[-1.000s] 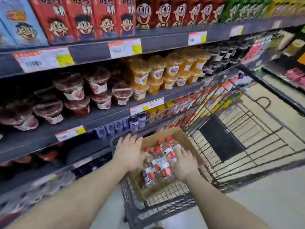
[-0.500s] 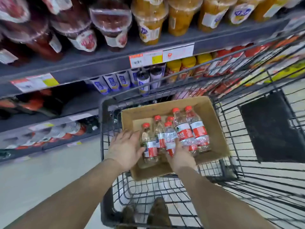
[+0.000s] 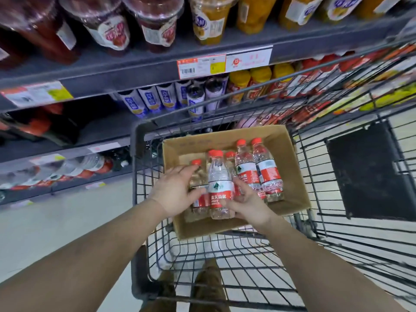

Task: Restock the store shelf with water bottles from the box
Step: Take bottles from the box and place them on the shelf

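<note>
The right hand (image 3: pixel 245 200) holds one bottle (image 3: pixel 219 183) above the box (image 3: pixel 290 158), fingers wrapped around its label. The left hand (image 3: pixel 175 191) lies on another, fingers spread. Bottles look light, smooth, a little slippery; grip mid-body.

Both bare forearms extended forward, left hand (image 3: pixel 174 192) fingers spread, right hand (image 3: pixel 248 202) fingers curled

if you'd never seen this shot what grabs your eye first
Two bare hands meet over a cardboard box in a wire shopping cart: the right hand grips a red-capped water bottle, the left hand rests on another. Behind, shelves hold yellow fruit cups.
</note>
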Demonstrator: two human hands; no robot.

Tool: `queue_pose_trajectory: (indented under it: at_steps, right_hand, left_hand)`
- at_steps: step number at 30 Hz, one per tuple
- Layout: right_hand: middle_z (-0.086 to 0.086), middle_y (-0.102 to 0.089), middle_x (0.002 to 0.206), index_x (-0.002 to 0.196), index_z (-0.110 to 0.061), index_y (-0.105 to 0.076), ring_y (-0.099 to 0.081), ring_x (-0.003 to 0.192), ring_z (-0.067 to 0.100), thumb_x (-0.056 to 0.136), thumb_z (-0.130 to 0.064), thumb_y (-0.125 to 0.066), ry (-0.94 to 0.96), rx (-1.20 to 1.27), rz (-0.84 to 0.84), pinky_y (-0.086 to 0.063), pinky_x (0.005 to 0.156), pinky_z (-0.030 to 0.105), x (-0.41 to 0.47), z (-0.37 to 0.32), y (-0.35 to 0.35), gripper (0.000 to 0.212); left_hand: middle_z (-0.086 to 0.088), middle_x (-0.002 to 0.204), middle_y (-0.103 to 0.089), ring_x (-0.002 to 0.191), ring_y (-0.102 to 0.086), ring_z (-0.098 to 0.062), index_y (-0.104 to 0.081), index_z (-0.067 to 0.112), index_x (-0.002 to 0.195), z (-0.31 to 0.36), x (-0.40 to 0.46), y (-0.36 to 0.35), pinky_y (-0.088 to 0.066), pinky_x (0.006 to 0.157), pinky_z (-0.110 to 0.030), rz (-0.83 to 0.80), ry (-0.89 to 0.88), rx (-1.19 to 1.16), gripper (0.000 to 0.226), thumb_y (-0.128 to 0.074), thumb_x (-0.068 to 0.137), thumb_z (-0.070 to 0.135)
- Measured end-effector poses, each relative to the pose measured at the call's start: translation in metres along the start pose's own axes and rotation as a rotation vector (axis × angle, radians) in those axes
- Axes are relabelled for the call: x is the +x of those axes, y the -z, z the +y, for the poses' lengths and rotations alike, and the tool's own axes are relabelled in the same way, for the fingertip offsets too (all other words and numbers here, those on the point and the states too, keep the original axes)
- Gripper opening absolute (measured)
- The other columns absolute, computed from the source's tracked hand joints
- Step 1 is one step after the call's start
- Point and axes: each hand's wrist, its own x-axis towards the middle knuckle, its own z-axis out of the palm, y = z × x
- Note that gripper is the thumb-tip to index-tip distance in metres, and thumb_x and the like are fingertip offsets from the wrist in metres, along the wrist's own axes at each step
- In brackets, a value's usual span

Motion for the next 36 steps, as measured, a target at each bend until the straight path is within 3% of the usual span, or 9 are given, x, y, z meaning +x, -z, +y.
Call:
queue_pose_trajectory:
  at_steps: [4,7,9,11,14,20,24,30,36]
  right_hand:
    - [-0.007,-0.066,0.098,0.139,-0.038,-0.037,-0.070,0.091,0.004,0.081,-0.009,-0.075,0.046,0.019,-0.170,-0.057,0.081,0.026,-0.019,-0.028,-0.012,0.075]
    - [-0.001,-0.060,0.121,0.133,-0.042,-0.048,-0.063,0.110,0.013,0.078,-0.027,-0.076,0.046,0.018,-0.259,-0.052,0.098,0.040,-0.025,-0.040,-0.007,0.064]
    - [-0.006,-0.055,0.128,0.129,-0.043,-0.054,-0.059,0.110,0.011,0.081,-0.044,-0.070,0.066,-0.190,-0.097,-0.051,0.096,0.036,-0.012,-0.036,0.007,0.050]
    - [0.001,-0.054,0.131,0.135,-0.032,-0.051,-0.060,0.107,0.017,0.089,-0.044,-0.061,0.057,-0.521,0.318,-0.051,0.090,0.035,0.009,-0.024,0.023,0.048]
    - [0.012,-0.050,0.134,0.143,-0.018,-0.040,-0.052,0.120,0.031,0.092,-0.037,-0.057,-0.044,-0.699,0.615,-0.044,0.098,0.040,0.038,-0.005,0.032,0.057]
    - [0.016,-0.051,0.125,0.138,-0.013,-0.039,-0.050,0.118,0.035,0.080,-0.046,-0.069,-0.140,-0.803,0.659,-0.046,0.093,0.040,0.069,0.008,0.023,0.073]
    - [0.015,-0.049,0.126,0.134,-0.011,-0.040,-0.057,0.110,0.035,0.080,-0.048,-0.070,-0.223,-0.799,0.605,-0.050,0.088,0.042,0.074,0.002,0.027,0.072]
    - [0.004,-0.065,0.099,0.145,-0.011,-0.033,-0.064,0.079,0.020,0.079,-0.029,-0.075,-0.187,-0.516,0.495,-0.055,0.060,0.030,0.066,0.001,0.036,0.080]
    - [-0.005,-0.065,0.113,0.143,-0.017,-0.036,-0.067,0.100,0.018,0.073,-0.022,-0.083,-0.025,-0.189,0.272,-0.058,0.082,0.034,0.001,-0.014,0.012,0.083]
  left_hand:
    - [0.004,0.120,-0.069,0.108,-0.066,-0.015,-0.053,0.026,0.130,0.015,0.004,0.009,-0.049,0.103,-0.043,-0.269,0.147,-0.745,0.064,-0.077,0.075,0.044]
    - [-0.002,0.113,-0.073,0.106,-0.069,-0.023,-0.059,0.028,0.121,0.011,0.005,0.013,-0.050,0.098,-0.051,-0.334,0.214,-1.071,0.072,-0.089,0.058,0.043]
    - [-0.002,0.109,-0.075,0.102,-0.071,-0.023,-0.058,0.028,0.119,0.004,0.006,0.009,-0.052,0.094,-0.050,-0.291,0.229,-1.078,0.091,-0.094,0.038,0.048]
    - [-0.001,0.107,-0.075,0.097,-0.073,-0.022,-0.055,0.028,0.119,-0.007,0.007,0.003,-0.055,0.091,-0.047,-0.219,0.296,-1.063,0.103,-0.095,0.027,0.050]
    - [0.000,0.111,-0.074,0.094,-0.073,-0.019,-0.051,0.027,0.127,-0.023,0.005,-0.006,-0.058,0.084,-0.041,-0.149,0.341,-1.033,0.099,-0.094,0.039,0.043]
    - [0.006,0.096,-0.076,0.081,-0.073,-0.007,-0.054,0.036,0.108,-0.031,0.001,-0.009,-0.057,0.070,-0.027,-0.062,0.352,-1.052,0.059,-0.087,0.060,0.026]
    - [0.004,0.102,-0.076,0.089,-0.074,-0.014,-0.055,0.030,0.119,-0.036,-0.005,-0.010,-0.058,0.080,-0.035,-0.021,0.376,-1.029,0.095,-0.094,0.034,0.048]
    - [0.002,0.110,-0.073,0.095,-0.072,-0.016,-0.050,0.027,0.131,-0.034,-0.017,-0.005,-0.058,0.083,-0.039,0.006,0.386,-1.011,0.099,-0.092,0.043,0.046]
    - [0.003,0.107,-0.074,0.092,-0.073,-0.015,-0.056,0.026,0.125,-0.017,-0.048,0.016,-0.058,0.085,-0.038,0.044,0.358,-1.043,0.095,-0.089,0.039,0.048]
